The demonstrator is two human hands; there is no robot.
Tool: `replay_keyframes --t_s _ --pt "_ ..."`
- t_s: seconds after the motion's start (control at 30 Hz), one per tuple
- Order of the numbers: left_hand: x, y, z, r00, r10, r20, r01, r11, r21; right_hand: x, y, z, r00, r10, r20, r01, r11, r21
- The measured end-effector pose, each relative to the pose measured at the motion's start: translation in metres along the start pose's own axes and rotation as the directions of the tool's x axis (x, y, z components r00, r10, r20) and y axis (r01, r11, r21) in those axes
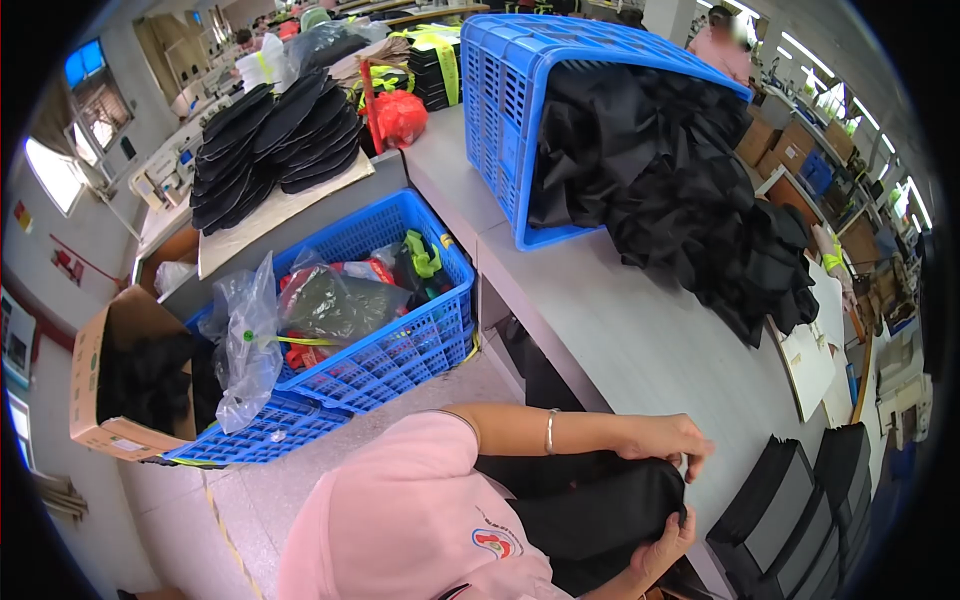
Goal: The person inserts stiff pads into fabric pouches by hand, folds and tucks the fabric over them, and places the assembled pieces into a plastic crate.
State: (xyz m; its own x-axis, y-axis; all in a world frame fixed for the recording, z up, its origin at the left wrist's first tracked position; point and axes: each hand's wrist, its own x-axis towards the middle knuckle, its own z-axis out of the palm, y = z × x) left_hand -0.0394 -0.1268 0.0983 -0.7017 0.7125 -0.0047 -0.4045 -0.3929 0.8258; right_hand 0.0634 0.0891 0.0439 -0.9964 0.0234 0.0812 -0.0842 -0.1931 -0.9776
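A piece of black fabric (600, 510) stretches from against my pink shirt to the edge of the grey table. My left hand (668, 440), with a bracelet on its wrist, is at the far corner of the fabric, its fingers bent and closed on the edge. My right hand (662, 548) pinches the same end lower down, its thumb against the cloth. The fingertips under the fabric are partly hidden. Just beyond my hands, stacks of black and grey pieces (775, 510) lie on the table.
A tipped blue crate (500, 130) spills black fabric pieces (690, 190) across the grey table (600, 310). To the left stand a blue basket (400, 365) of bagged items and a cardboard box (95, 390). Black padded pieces (270, 140) lie stacked behind. Another person (715, 50) is farther back.
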Motion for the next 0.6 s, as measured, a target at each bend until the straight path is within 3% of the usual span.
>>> replay_keyframes --t_s 0.03,0.1,0.17,0.2,0.27,0.33,0.4,0.47,0.53,0.6 --pt "0.007 -0.016 -0.010 0.999 0.037 0.010 -0.037 0.999 0.032 0.001 -0.004 0.004 0.995 -0.069 -0.070 0.062 0.993 -0.097" --pt "0.008 -0.042 -0.019 0.982 -0.120 0.149 0.127 0.991 -0.043 0.009 -0.012 0.019 0.956 -0.221 -0.193 0.157 0.942 -0.298" --pt "0.005 -0.060 -0.019 0.892 -0.251 0.375 0.336 0.924 -0.184 0.028 -0.013 0.028 0.929 -0.358 -0.095 0.264 0.820 -0.508" --pt "0.000 -0.076 -0.016 0.893 -0.277 0.355 0.356 0.918 -0.177 0.038 -0.012 0.032 0.910 -0.413 -0.039 0.308 0.735 -0.605" --pt "0.055 -0.198 -0.046 0.680 -0.306 0.666 0.566 0.797 -0.212 0.049 0.004 0.037 0.994 -0.060 -0.090 0.004 0.850 -0.527" --pt "0.033 -0.199 -0.025 0.745 -0.334 0.577 0.561 0.781 -0.274 0.050 0.046 0.050 0.978 0.202 -0.061 -0.211 0.949 -0.235" --pt "0.008 -0.180 -0.007 0.856 -0.325 0.402 0.438 0.869 -0.229 0.040 0.044 0.076 0.985 0.138 0.102 -0.109 0.963 -0.245" --pt "-0.012 -0.163 0.012 0.943 -0.261 0.209 0.273 0.961 -0.033 0.027 0.060 0.088 0.917 0.365 0.162 -0.348 0.929 -0.124" --pt "-0.028 -0.156 0.023 0.989 -0.113 0.095 0.093 0.975 0.202 0.015 0.086 0.095 0.913 0.314 0.262 -0.308 0.949 -0.065" --pt "-0.034 -0.151 0.034 0.998 0.051 0.029 -0.059 0.917 0.394 0.006 0.097 0.105 0.882 0.400 0.249 -0.352 0.910 -0.217"
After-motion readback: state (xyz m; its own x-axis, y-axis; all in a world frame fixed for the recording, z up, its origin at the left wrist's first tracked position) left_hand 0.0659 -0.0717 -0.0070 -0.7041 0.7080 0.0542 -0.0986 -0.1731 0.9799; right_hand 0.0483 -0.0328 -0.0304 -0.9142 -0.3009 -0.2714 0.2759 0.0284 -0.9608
